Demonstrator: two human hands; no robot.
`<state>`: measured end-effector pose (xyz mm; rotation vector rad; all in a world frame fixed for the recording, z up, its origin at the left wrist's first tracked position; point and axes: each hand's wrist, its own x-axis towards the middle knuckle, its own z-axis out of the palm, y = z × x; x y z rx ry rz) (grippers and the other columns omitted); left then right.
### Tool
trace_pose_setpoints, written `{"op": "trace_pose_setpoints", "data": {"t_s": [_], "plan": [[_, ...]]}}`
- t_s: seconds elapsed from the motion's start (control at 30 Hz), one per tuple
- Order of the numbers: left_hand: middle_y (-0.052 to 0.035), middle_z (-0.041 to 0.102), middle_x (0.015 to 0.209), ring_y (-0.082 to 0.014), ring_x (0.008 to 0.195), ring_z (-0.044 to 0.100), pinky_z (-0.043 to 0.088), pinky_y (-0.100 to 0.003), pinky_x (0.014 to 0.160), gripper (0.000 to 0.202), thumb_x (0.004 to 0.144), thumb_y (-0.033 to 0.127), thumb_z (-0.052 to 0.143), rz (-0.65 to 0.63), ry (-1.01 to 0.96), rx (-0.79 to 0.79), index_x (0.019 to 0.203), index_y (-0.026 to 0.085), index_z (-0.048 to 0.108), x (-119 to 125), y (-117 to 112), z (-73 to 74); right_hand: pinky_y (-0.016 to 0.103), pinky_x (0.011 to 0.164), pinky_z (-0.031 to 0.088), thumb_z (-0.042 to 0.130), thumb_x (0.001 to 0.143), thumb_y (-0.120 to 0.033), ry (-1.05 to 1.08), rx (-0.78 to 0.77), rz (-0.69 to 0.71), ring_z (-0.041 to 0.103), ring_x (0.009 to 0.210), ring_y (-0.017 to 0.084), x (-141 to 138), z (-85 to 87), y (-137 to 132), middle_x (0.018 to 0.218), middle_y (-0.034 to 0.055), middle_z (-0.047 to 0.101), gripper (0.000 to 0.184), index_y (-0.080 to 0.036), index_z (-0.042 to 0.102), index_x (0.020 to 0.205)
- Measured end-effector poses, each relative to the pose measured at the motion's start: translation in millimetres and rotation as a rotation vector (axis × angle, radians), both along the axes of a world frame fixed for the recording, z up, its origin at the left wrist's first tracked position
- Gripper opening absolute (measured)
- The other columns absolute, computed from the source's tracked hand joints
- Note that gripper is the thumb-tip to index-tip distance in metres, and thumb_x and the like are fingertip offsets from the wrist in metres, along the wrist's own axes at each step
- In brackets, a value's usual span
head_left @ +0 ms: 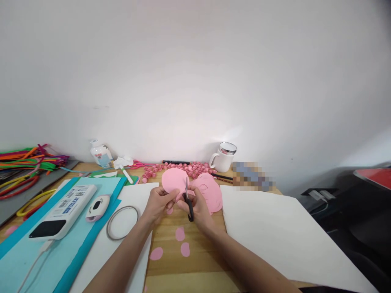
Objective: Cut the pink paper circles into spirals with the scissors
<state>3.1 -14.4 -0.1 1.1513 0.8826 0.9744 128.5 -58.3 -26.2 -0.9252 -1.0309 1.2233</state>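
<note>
A round pink paper disc [174, 179] is pinched at its lower edge between the thumb and fingers of my left hand [159, 201]. My right hand [198, 207] is closed around black-handled scissors [190, 206], whose blades point up and overlap the disc's right edge. Just right of the scissors lies a stack of pink paper circles [212, 191] on the wooden table, partly covered by my right hand. Below my hands, small pink paper ovals [185, 249] lie scattered on the wood. Behind the disc is a heap of small pink rolled paper pieces [200, 167].
White boards [275, 228] lie on both sides; a tape ring [122, 223] rests on the left one. Further left are a white power bank [64, 211] with its cable, a bottle [101, 154] and colourful pipe cleaners [27, 162]. A white mug [223, 158] stands against the wall.
</note>
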Motion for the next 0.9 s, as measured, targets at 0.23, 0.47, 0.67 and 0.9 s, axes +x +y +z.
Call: {"op": "trace_pose_setpoints", "data": {"t_s": [0.23,0.47,0.67,0.9], "plan": [[0.0075,0.042,0.031,-0.0044,0.028,0.032,0.026,-0.018,0.033,0.03,0.059,0.031,0.076,0.013,0.001,0.009,0.049,0.015,0.052,-2.1,2.1,-0.8,0.021,0.048,0.032,0.078,0.06,-0.037,0.02,-0.03,0.006,0.044,0.05,0.01,-0.9,-2.0,-0.6,0.059,-0.0081,0.05,0.052,-0.022,0.042,0.095],[0.0075,0.042,0.032,-0.0036,0.03,0.032,0.027,-0.017,0.034,0.031,0.061,0.031,0.076,0.022,0.002,0.024,0.05,0.015,0.052,-3.3,3.7,-1.8,0.02,0.045,0.029,0.076,0.06,-0.036,-0.016,-0.079,-0.044,0.042,0.046,0.009,-1.7,-3.2,0.0,0.049,-0.01,0.048,0.051,-0.021,0.042,0.096],[0.007,0.049,0.04,-0.0046,0.03,0.033,0.031,-0.019,0.031,0.031,0.064,0.038,0.074,0.006,-0.11,-0.018,0.058,0.016,0.053,-0.1,2.5,-1.2,0.019,0.043,0.031,0.077,0.06,-0.039,-0.035,-0.136,-0.055,0.047,0.044,0.01,-2.7,-0.4,-1.4,0.05,-0.0087,0.053,0.054,-0.02,0.042,0.097],[0.0068,0.042,0.031,-0.0045,0.028,0.032,0.029,-0.019,0.033,0.038,0.06,0.04,0.076,0.033,-0.023,-0.047,0.047,0.015,0.05,0.9,2.7,-2.6,0.02,0.042,0.033,0.078,0.059,-0.036,-0.024,-0.141,-0.01,0.046,0.043,0.01,-4.1,-1.1,-3.4,0.049,-0.0096,0.051,0.053,-0.02,0.043,0.095]]}}
